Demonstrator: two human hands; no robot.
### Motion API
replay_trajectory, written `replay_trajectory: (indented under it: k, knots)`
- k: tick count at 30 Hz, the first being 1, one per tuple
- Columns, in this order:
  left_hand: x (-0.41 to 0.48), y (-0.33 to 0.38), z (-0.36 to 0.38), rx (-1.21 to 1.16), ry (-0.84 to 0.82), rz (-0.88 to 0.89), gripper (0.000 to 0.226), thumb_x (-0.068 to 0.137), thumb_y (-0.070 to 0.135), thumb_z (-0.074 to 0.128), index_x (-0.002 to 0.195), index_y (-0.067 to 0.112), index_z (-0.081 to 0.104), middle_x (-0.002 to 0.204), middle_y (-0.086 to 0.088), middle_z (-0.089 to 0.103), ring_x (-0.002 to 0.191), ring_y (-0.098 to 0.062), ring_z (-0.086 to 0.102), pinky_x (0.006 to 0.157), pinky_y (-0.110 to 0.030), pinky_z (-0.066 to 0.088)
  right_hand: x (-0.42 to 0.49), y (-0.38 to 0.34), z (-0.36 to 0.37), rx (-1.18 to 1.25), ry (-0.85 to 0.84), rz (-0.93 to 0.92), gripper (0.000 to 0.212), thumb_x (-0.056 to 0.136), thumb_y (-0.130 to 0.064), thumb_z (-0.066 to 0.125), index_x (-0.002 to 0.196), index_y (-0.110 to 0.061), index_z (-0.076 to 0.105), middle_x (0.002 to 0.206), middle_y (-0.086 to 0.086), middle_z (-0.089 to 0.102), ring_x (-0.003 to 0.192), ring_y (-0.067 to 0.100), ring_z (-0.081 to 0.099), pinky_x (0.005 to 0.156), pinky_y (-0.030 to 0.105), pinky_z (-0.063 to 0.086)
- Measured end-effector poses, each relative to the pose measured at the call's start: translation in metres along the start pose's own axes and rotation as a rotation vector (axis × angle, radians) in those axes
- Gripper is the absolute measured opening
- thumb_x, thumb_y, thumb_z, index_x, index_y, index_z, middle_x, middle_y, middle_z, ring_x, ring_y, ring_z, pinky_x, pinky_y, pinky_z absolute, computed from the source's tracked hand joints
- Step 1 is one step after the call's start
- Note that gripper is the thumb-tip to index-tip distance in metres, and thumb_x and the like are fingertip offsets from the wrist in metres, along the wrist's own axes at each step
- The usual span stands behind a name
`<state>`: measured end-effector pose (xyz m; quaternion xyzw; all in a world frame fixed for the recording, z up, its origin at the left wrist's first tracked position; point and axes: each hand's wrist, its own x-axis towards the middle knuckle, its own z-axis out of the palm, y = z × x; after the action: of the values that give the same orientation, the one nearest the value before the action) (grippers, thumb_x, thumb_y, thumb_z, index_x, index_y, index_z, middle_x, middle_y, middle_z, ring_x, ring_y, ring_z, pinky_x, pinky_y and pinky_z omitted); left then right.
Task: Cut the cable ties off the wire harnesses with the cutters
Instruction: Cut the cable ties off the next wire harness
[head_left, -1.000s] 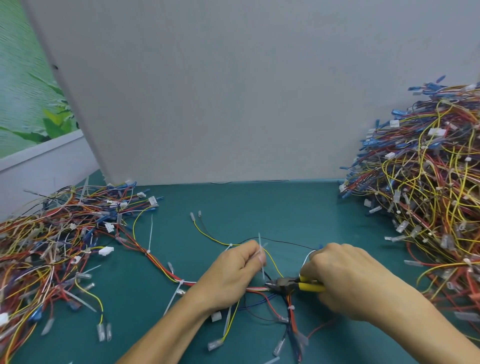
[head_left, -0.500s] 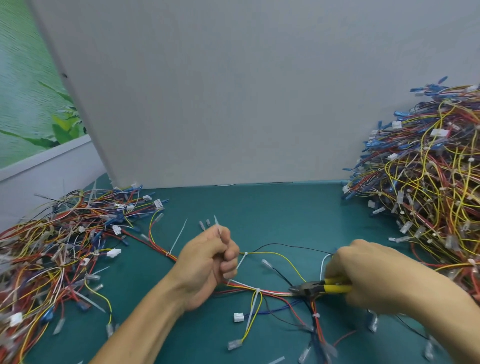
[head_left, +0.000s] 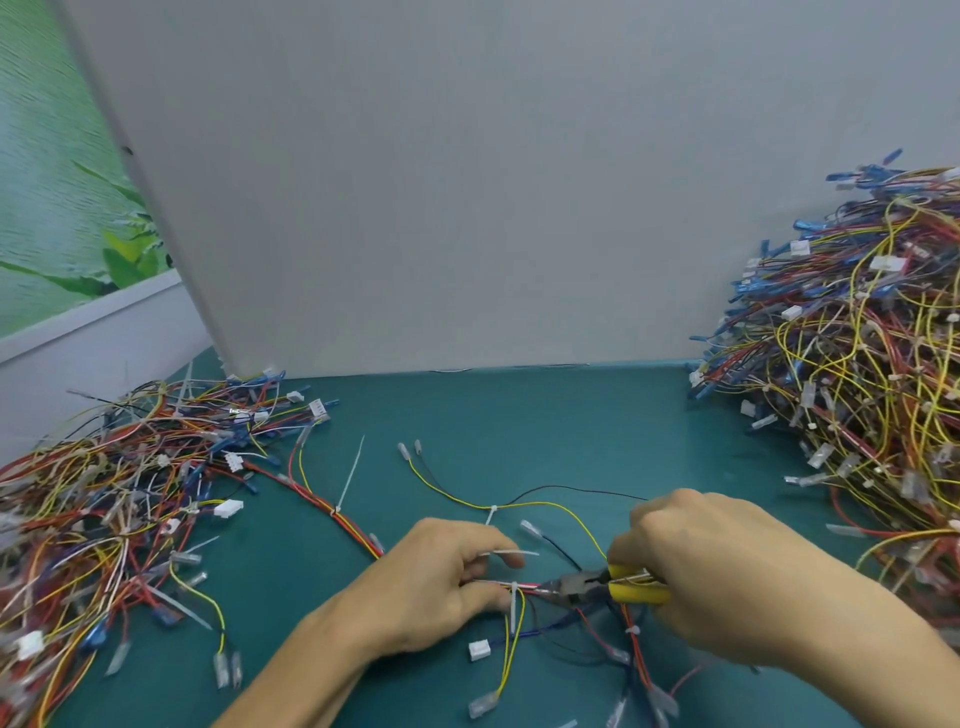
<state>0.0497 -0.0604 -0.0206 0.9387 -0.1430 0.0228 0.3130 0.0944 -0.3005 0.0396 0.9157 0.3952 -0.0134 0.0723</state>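
At the harness (head_left: 525, 585), right hand (head_left: 727, 577) grips cutters (head_left: 602, 586).

On the bench (head_left: 519, 426) a heap of wire harnesses (head_left: 119, 509) lies at nine o'clock, a taller heap (head_left: 857, 364) at three, a board (head_left: 467, 182) upright at twelve. At six one harness (head_left: 519, 587) lies between the left hand (head_left: 431, 592) and the right hand (head_left: 711, 566), with the cutters (head_left: 587, 584).

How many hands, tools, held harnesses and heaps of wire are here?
Hands: 2 (left hand, right hand)
Cutters: 1, gripped by the right hand
Harness: 1, held by the left hand
Wire heaps: 2 (left heap, right heap)
Total: 6
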Motion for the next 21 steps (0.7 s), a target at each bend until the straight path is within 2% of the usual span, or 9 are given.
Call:
replay_trajectory:
  k: [3, 6, 9, 11, 13, 18, 21]
  knots:
    - [0.002, 0.000, 0.000, -0.063, 0.034, -0.002, 0.009, 0.084, 0.030, 0.072, 0.091, 0.026, 0.067, 0.051, 0.011, 0.037, 0.052, -0.007, 0.034, 0.053, -0.014, 0.028, 0.002, 0.000, 0.002, -0.036, -0.017, 0.012, 0.021, 0.078, -0.021, 0.048, 0.097, -0.025, 0.056, 0.086, -0.007, 0.040, 0.087, 0.025, 0.053, 0.055, 0.031, 0.030]
    - [0.002, -0.001, -0.002, -0.101, 0.074, -0.035, 0.010, 0.083, 0.031, 0.072, 0.090, 0.030, 0.064, 0.052, 0.011, 0.036, 0.052, -0.007, 0.034, 0.054, -0.015, 0.029, 0.003, -0.002, 0.004, -0.063, -0.020, 0.038, 0.015, 0.080, -0.022, 0.047, 0.094, -0.025, 0.052, 0.083, -0.007, 0.036, 0.085, 0.026, 0.050, 0.057, 0.033, 0.028]
    - [0.004, -0.001, -0.001, -0.109, 0.111, -0.063, 0.010, 0.085, 0.032, 0.070, 0.085, 0.035, 0.061, 0.052, 0.011, 0.036, 0.052, -0.007, 0.035, 0.054, -0.015, 0.030, 0.005, -0.005, 0.006, -0.051, -0.006, 0.068, 0.010, 0.082, -0.027, 0.048, 0.091, -0.025, 0.046, 0.085, -0.006, 0.042, 0.081, 0.028, 0.045, 0.056, 0.033, 0.029]
    - [0.006, 0.001, 0.001, -0.082, 0.118, -0.063, 0.008, 0.087, 0.030, 0.067, 0.081, 0.033, 0.062, 0.051, 0.011, 0.038, 0.051, -0.007, 0.035, 0.054, -0.014, 0.031, 0.006, -0.006, 0.006, -0.038, 0.004, 0.082, 0.012, 0.084, -0.029, 0.048, 0.096, -0.026, 0.050, 0.088, -0.006, 0.046, 0.082, 0.028, 0.048, 0.058, 0.032, 0.032]
    - [0.008, 0.004, 0.003, -0.046, 0.113, -0.070, 0.012, 0.089, 0.027, 0.064, 0.077, 0.030, 0.063, 0.049, 0.013, 0.041, 0.051, -0.006, 0.037, 0.054, -0.013, 0.031, 0.006, -0.008, 0.006, -0.027, 0.012, 0.093, 0.013, 0.087, -0.030, 0.048, 0.098, -0.027, 0.054, 0.086, -0.007, 0.041, 0.080, 0.026, 0.045, 0.056, 0.032, 0.030]
    - [0.010, 0.005, 0.005, -0.030, 0.116, -0.103, 0.021, 0.090, 0.023, 0.062, 0.072, 0.033, 0.058, 0.047, 0.014, 0.043, 0.051, -0.006, 0.038, 0.054, -0.013, 0.031, 0.008, -0.012, 0.009, -0.018, 0.055, 0.132, 0.015, 0.087, -0.032, 0.048, 0.099, -0.026, 0.056, 0.089, -0.007, 0.039, 0.092, 0.024, 0.056, 0.059, 0.033, 0.029]
    - [0.010, 0.005, 0.005, -0.040, 0.121, -0.107, 0.022, 0.090, 0.023, 0.063, 0.072, 0.033, 0.058, 0.047, 0.013, 0.042, 0.051, -0.007, 0.037, 0.054, -0.013, 0.032, 0.010, -0.013, 0.011, -0.021, 0.055, 0.137, 0.017, 0.086, -0.030, 0.049, 0.100, -0.026, 0.057, 0.089, -0.007, 0.039, 0.092, 0.025, 0.056, 0.057, 0.033, 0.029]
